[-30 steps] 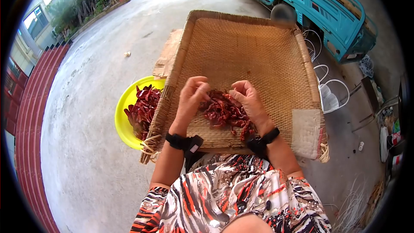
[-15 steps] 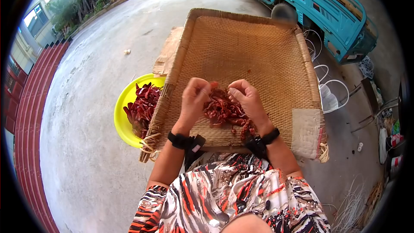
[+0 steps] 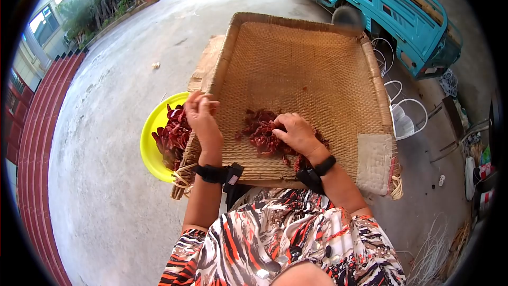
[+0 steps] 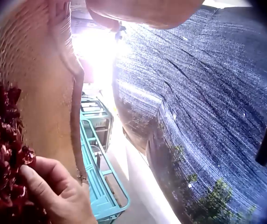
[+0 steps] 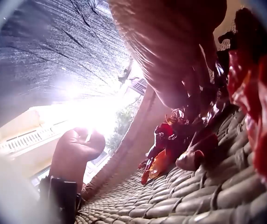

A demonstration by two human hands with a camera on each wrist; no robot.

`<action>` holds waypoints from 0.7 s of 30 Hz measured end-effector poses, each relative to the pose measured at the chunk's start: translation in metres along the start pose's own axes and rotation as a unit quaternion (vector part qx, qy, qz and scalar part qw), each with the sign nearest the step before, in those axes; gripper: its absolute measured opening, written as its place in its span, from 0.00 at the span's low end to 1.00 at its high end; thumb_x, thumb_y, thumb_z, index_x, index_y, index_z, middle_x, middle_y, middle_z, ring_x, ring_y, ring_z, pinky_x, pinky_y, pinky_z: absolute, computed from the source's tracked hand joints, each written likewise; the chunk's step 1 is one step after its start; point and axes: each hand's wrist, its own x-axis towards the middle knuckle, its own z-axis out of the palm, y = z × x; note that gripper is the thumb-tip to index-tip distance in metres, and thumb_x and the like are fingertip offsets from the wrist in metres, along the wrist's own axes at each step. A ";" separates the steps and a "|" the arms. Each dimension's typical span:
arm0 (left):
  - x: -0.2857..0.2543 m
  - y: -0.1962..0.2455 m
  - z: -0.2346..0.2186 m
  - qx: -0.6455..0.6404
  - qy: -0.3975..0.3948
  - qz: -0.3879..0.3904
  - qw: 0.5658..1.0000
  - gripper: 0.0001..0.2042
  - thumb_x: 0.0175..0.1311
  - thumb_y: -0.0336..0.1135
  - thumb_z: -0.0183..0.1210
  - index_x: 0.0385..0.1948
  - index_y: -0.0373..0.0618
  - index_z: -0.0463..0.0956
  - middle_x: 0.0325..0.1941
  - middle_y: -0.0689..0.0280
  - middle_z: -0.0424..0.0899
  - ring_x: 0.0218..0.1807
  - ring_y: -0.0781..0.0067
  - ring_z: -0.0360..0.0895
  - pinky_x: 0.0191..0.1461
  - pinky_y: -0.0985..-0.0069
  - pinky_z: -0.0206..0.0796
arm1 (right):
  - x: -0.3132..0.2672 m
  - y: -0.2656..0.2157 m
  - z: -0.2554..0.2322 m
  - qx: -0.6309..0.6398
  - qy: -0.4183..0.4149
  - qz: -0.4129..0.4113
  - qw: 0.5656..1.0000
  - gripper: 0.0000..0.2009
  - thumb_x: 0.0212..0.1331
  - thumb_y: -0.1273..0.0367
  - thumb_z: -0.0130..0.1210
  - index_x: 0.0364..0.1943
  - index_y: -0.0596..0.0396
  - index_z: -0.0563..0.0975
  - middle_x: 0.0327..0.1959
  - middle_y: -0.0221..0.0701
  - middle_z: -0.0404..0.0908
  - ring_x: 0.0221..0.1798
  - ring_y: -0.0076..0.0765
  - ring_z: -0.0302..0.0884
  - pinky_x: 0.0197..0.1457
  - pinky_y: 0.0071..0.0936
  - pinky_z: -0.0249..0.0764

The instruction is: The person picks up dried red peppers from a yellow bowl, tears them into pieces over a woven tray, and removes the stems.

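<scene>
Dried red chili peppers (image 3: pixel 262 132) lie in a heap on a woven winnowing basket (image 3: pixel 301 63) in front of me. My right hand (image 3: pixel 299 133) is at the heap's right side; in the left wrist view its thumb and forefinger pinch a dried chili at the edge. My left hand (image 3: pixel 203 122) is raised over the basket's left rim, next to a yellow basin (image 3: pixel 151 151) holding more dark red chilies (image 3: pixel 172 132). Its fingers are bent, and I cannot tell whether a chili is between them.
A cardboard piece (image 3: pixel 207 61) sticks out by the basket's left side. A beige patch (image 3: pixel 374 163) covers its near right corner. To the right stand a white bucket (image 3: pixel 405 122) and a turquoise cargo tricycle (image 3: pixel 381 10). Red steps (image 3: pixel 45 143) run along the left.
My left hand has moved left, from above the heap to the basket's rim beside the yellow basin. My right hand has shifted slightly left and down onto the heap.
</scene>
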 end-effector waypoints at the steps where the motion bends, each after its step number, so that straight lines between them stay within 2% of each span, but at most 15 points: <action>1: -0.001 -0.003 0.001 0.010 -0.068 -0.037 0.997 0.13 0.69 0.28 0.51 0.54 0.42 0.70 0.41 0.64 0.79 0.33 0.79 0.77 0.36 0.81 0.70 | 0.001 0.002 0.002 0.010 0.005 0.002 1.000 0.09 0.56 0.63 0.61 0.36 0.52 0.80 0.36 0.35 0.81 0.46 0.44 0.76 0.53 0.40 0.72; 2: -0.005 -0.007 0.005 0.044 -0.138 -0.036 0.989 0.07 0.69 0.28 0.52 0.45 0.41 0.75 0.35 0.67 0.80 0.33 0.81 0.76 0.36 0.83 0.69 | 0.001 0.005 0.003 0.039 0.018 0.005 0.999 0.09 0.56 0.64 0.61 0.36 0.52 0.80 0.36 0.35 0.81 0.45 0.45 0.76 0.52 0.40 0.72; 3: -0.011 -0.009 0.009 0.049 -0.209 -0.053 0.975 0.07 0.69 0.29 0.53 0.45 0.41 0.75 0.36 0.68 0.80 0.32 0.83 0.76 0.36 0.83 0.68 | 0.000 0.006 0.004 0.068 0.031 0.008 0.997 0.08 0.56 0.65 0.60 0.36 0.53 0.80 0.36 0.36 0.81 0.45 0.45 0.76 0.52 0.40 0.72; 4: -0.017 -0.010 0.013 0.083 -0.244 -0.068 0.964 0.08 0.69 0.30 0.53 0.46 0.41 0.75 0.35 0.68 0.80 0.33 0.83 0.76 0.36 0.84 0.68 | 0.000 0.007 0.004 0.097 0.044 0.012 0.994 0.08 0.56 0.66 0.60 0.36 0.53 0.80 0.35 0.36 0.81 0.45 0.46 0.76 0.52 0.40 0.72; 6: -0.027 -0.008 0.020 0.152 -0.314 -0.097 0.932 0.08 0.70 0.31 0.54 0.46 0.41 0.75 0.35 0.69 0.80 0.33 0.84 0.75 0.37 0.84 0.67 | 0.000 0.007 0.003 0.170 0.042 0.031 0.984 0.07 0.57 0.68 0.60 0.36 0.54 0.80 0.35 0.35 0.82 0.43 0.40 0.78 0.49 0.36 0.74; 8: -0.025 -0.030 0.014 0.148 -0.387 -0.106 0.904 0.09 0.70 0.32 0.56 0.48 0.41 0.74 0.35 0.70 0.79 0.33 0.85 0.74 0.37 0.85 0.67 | 0.001 0.003 0.001 0.245 0.030 0.057 0.967 0.06 0.58 0.69 0.60 0.37 0.56 0.80 0.34 0.33 0.82 0.41 0.34 0.79 0.46 0.31 0.75; 9: -0.030 -0.028 0.015 0.128 -0.399 -0.113 0.901 0.09 0.70 0.32 0.57 0.47 0.41 0.75 0.35 0.71 0.78 0.33 0.85 0.72 0.37 0.85 0.67 | 0.001 -0.001 -0.002 0.283 0.020 0.072 0.956 0.06 0.59 0.69 0.60 0.38 0.56 0.80 0.34 0.32 0.82 0.40 0.30 0.79 0.45 0.28 0.75; 10: -0.031 -0.024 0.017 0.136 -0.409 -0.115 0.895 0.09 0.70 0.32 0.57 0.47 0.41 0.75 0.35 0.71 0.78 0.33 0.85 0.72 0.37 0.85 0.67 | 0.002 -0.005 -0.004 0.321 0.010 0.086 0.943 0.06 0.61 0.69 0.60 0.38 0.57 0.80 0.34 0.31 0.83 0.38 0.27 0.80 0.43 0.26 0.75; 13: -0.033 -0.018 0.020 0.160 -0.434 -0.118 0.879 0.08 0.70 0.33 0.57 0.45 0.40 0.76 0.35 0.70 0.78 0.32 0.85 0.72 0.37 0.86 0.67 | 0.000 -0.018 -0.014 0.331 -0.003 0.080 0.940 0.06 0.63 0.69 0.59 0.39 0.58 0.80 0.34 0.29 0.82 0.37 0.20 0.78 0.41 0.22 0.75; 16: -0.032 -0.019 0.017 0.203 -0.445 -0.110 0.866 0.06 0.70 0.32 0.57 0.43 0.40 0.75 0.35 0.69 0.80 0.32 0.86 0.72 0.35 0.86 0.66 | -0.001 -0.018 -0.013 0.357 -0.029 0.086 0.930 0.07 0.63 0.68 0.59 0.39 0.58 0.79 0.34 0.29 0.83 0.38 0.21 0.78 0.42 0.23 0.75; 19: -0.032 -0.014 0.018 0.132 -0.402 -0.128 0.897 0.04 0.70 0.30 0.55 0.39 0.41 0.74 0.33 0.68 0.81 0.30 0.87 0.71 0.32 0.86 0.65 | -0.001 -0.018 -0.017 0.365 -0.002 0.059 0.929 0.07 0.63 0.69 0.59 0.39 0.58 0.79 0.34 0.30 0.82 0.38 0.22 0.79 0.42 0.23 0.75; 21: -0.032 -0.003 0.022 0.103 -0.311 -0.103 0.939 0.03 0.69 0.29 0.55 0.37 0.42 0.72 0.32 0.67 0.81 0.27 0.86 0.70 0.30 0.86 0.64 | 0.000 -0.010 -0.014 0.308 0.031 0.053 0.949 0.07 0.62 0.69 0.59 0.40 0.57 0.79 0.34 0.30 0.82 0.38 0.23 0.79 0.43 0.22 0.75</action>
